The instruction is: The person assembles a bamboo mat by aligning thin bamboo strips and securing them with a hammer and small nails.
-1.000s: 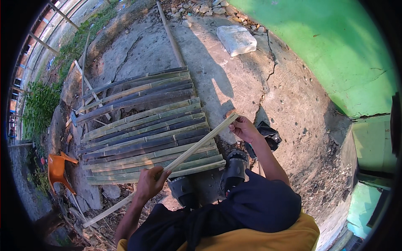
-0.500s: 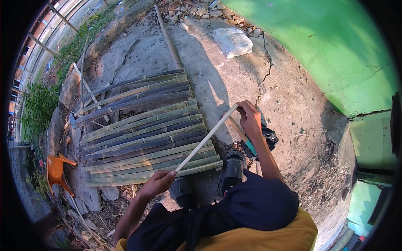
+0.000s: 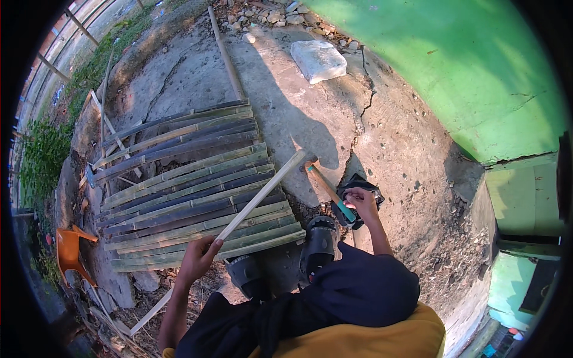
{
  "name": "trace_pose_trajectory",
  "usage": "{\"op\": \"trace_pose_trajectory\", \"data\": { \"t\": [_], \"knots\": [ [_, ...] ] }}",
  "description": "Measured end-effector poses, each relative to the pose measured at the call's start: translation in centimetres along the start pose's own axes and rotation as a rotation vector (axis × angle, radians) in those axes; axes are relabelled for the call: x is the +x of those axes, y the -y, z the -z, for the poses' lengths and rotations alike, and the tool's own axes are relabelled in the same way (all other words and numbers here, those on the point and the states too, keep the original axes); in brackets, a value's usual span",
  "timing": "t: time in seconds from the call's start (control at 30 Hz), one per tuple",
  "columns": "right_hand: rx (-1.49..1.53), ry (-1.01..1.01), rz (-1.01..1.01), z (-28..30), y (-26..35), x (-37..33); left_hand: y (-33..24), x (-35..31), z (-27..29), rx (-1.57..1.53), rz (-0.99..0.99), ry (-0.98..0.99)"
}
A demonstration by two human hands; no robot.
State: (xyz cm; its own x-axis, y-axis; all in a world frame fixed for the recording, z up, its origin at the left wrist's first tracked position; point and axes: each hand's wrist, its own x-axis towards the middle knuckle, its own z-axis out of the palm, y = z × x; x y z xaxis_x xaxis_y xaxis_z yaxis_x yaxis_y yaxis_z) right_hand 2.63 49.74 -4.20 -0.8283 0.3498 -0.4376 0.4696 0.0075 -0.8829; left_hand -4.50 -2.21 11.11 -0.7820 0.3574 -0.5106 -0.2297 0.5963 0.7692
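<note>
Left hand [image 3: 199,254]: I see its fingers closed around a pale strip [image 3: 258,200], which slants above the bamboo slats [image 3: 194,190]. Right hand [image 3: 364,204]: fingers partly curled, by the black bag [image 3: 357,182] and hammer [image 3: 326,187]; I cannot tell whether they hold anything.

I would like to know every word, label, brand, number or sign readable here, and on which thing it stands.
None: no readable text shows in this view.
Pale strip in the left hand: no lettering visible.
Hammer and black plastic bag: no lettering can be made out.
Green wall: no readable writing.
Distant background at the left: too small and blurred to tell.
</note>
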Motion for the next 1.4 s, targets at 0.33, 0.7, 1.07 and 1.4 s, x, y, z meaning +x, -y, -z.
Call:
{"op": "trace_pose_trajectory", "data": {
  "t": [0.33,0.7,1.07,1.4],
  "knots": [
    [-0.265,-0.288,0.018,7.1,-4.3,-4.4,1.1,0.3,0.5,-0.005,0.049,0.009],
    [-0.451,-0.221,0.146,0.9,0.1,4.4,1.8,-0.8,1.8,-0.016,0.052,-0.027],
    [-0.513,0.006,0.252,-1.9,2.3,4.9,2.4,-1.2,2.1,-0.051,0.091,-0.093],
    [-0.037,-0.308,-0.131,10.8,-4.7,-4.3,2.2,-0.5,1.9,-0.017,0.069,-0.076]
  ]
}}
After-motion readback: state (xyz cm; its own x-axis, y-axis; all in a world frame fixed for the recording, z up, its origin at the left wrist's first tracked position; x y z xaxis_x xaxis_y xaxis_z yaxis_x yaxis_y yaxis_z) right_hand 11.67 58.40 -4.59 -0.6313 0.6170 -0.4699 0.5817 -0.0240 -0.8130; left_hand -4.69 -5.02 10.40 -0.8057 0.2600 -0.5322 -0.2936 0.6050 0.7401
